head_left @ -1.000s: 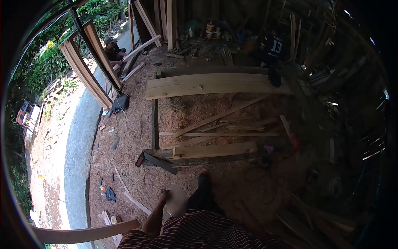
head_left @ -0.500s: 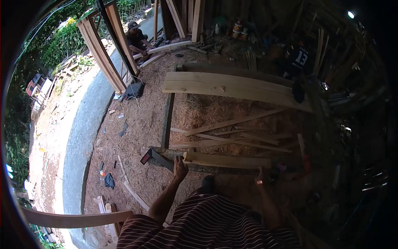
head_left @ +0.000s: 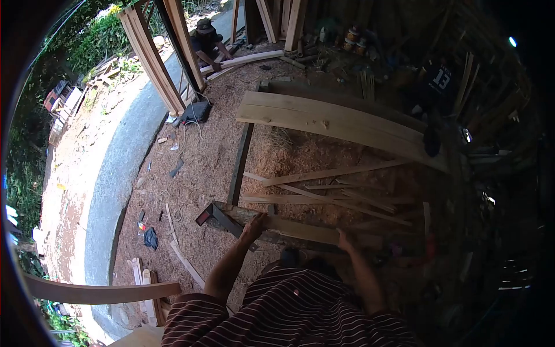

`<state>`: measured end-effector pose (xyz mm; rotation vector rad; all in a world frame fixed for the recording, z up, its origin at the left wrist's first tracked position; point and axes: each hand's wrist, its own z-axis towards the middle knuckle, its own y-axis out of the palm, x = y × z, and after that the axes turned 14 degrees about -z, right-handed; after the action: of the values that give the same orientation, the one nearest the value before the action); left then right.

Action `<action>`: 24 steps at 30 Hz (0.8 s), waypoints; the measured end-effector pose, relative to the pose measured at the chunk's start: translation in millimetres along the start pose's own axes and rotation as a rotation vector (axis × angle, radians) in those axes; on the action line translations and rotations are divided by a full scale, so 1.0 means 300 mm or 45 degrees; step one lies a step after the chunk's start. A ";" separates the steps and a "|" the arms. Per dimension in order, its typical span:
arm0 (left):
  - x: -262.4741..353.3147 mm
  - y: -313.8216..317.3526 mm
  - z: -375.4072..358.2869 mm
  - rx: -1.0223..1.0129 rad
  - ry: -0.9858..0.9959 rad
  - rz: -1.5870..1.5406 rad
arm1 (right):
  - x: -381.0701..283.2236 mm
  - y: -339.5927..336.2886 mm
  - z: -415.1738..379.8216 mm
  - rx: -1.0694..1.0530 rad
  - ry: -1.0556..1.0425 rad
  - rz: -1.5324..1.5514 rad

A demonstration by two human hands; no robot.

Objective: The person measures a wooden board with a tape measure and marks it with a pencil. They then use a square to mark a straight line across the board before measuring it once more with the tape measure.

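A pale wooden board (head_left: 303, 229) lies along the near beam of the low timber frame, in front of my body. My left hand (head_left: 253, 226) is closed on the board's left end. Further right, my right hand (head_left: 347, 240) grips the near edge of the same board; its fingertips are small and partly in shadow. A dark angled piece (head_left: 224, 221) with a reddish end rests on the beam just left of my left hand.
A wide plank (head_left: 329, 121) spans the frame's far side. Thin wood strips (head_left: 341, 199) and shavings lie inside the frame. One person (head_left: 207, 43) crouches at the back left by long timber; another, in a number 13 shirt (head_left: 439, 81), is at the back right. Upright timbers (head_left: 153, 63) stand left.
My right hand has moved left along the board, closer to my left hand. My left hand has shifted slightly over the board's end. The view has turned a little.
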<state>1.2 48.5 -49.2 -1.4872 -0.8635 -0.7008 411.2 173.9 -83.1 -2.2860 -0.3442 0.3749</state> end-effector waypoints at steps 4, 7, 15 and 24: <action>-0.004 0.000 -0.018 0.069 0.090 0.083 | -0.071 -0.101 -0.086 0.048 -0.037 -0.212; 0.075 -0.033 -0.010 -0.002 -0.029 0.110 | -0.112 -0.172 -0.152 -0.021 -0.032 -0.416; 0.092 -0.051 0.019 -0.009 -0.014 -0.040 | -0.104 -0.173 -0.160 0.154 -0.039 -0.298; 0.148 -0.106 0.012 -0.121 -0.105 -0.122 | -0.096 -0.203 -0.175 0.208 -0.142 -0.180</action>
<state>-1.8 57.3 4.7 -1.5761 -0.9814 -0.7643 396.2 169.1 0.8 -2.0723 -0.5104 0.4427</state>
